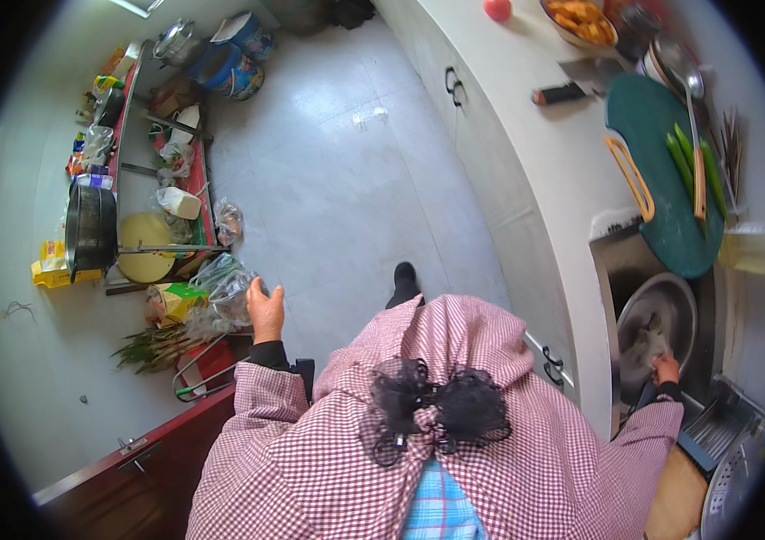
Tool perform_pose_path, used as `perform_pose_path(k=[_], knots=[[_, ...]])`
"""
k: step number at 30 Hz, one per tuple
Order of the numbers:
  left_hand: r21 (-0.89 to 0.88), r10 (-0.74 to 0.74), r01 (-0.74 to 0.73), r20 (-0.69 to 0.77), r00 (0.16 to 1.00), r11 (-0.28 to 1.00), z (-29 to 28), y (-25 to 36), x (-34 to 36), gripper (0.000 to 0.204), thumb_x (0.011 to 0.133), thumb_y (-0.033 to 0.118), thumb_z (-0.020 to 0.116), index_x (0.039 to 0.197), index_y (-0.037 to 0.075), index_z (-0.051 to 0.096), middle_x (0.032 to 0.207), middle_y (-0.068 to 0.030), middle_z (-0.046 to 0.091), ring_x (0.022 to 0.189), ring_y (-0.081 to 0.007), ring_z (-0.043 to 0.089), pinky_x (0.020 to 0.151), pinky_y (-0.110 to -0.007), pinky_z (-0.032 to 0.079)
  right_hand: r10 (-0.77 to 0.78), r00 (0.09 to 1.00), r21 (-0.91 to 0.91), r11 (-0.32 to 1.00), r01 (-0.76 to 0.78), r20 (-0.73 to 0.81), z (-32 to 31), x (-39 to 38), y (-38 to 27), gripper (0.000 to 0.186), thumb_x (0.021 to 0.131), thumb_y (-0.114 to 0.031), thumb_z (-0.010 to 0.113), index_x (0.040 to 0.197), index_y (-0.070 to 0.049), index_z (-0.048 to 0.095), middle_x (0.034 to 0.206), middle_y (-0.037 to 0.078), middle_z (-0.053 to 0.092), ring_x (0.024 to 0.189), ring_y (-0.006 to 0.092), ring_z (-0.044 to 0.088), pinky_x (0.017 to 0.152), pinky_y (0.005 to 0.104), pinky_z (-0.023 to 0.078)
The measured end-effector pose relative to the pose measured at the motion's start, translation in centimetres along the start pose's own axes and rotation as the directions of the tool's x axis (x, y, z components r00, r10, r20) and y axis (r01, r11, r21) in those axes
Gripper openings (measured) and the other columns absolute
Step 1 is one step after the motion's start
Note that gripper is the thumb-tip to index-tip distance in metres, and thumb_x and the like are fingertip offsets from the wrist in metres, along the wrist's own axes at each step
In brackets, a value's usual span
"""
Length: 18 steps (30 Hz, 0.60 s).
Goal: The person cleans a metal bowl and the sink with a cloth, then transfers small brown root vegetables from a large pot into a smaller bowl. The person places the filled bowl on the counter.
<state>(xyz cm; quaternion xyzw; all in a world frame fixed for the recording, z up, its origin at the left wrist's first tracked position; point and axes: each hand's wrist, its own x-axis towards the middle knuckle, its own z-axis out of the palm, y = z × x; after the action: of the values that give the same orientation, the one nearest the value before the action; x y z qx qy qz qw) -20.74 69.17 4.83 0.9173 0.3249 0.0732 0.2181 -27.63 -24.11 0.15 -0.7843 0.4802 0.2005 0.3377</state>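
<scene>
My right hand (pixel 666 370) is over the sink at the right, fingers closed on a crumpled, translucent plastic bag (pixel 648 347). The bag hangs into a round metal basin (pixel 677 297), where something small and greenish shows. On the left, my left hand (pixel 265 311) is held out with thumb and fingers apart and nothing visible in it. Close beside its fingertips are clear plastic bags (pixel 225 290) on the low shelf; whether they touch cannot be seen.
A green cutting board (pixel 657 171) bears long green vegetables (pixel 681 162) and a wooden-handled ladle (pixel 699 184). Farther up the counter are a cleaver (pixel 567 93), a tomato (pixel 496 9) and a bowl of orange pieces (pixel 582 22). A dark pot (pixel 93 227) stands on the left rack.
</scene>
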Motion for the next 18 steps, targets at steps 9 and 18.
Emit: perform_pose_path(k=[9,18], knots=[[-0.05,-0.186,0.182,-0.093,0.978,0.982,4.7,-8.5,8.4,0.047,0.076,0.029,0.066,0.109,-0.003,0.057,0.108,-0.0219,0.058,0.106,-0.0353,0.051,0.092,-0.043,0.039,-0.323,0.562,-0.254,0.946,0.199,-0.762,-0.3,-15.8,-15.0,0.032,0.08,-0.029,0.068,0.084,0.002,0.064,0.074,0.01,0.062,0.071,0.023,0.058,0.069,0.0329,0.047],[-0.549,-0.261,0.179,-0.075,0.962,0.816,3.0,-8.5,20.3,0.028,0.083,0.016,0.06,0.066,-0.006,0.061,0.099,-0.0171,0.064,0.099,-0.0242,0.058,0.085,-0.034,0.043,-0.735,0.3,-0.179,0.495,0.85,-0.608,11.6,-32.0,-43.7,0.036,0.08,-0.003,0.06,0.116,-0.004,0.054,0.132,0.011,0.043,0.112,0.0234,0.049,0.09,0.0329,0.043]])
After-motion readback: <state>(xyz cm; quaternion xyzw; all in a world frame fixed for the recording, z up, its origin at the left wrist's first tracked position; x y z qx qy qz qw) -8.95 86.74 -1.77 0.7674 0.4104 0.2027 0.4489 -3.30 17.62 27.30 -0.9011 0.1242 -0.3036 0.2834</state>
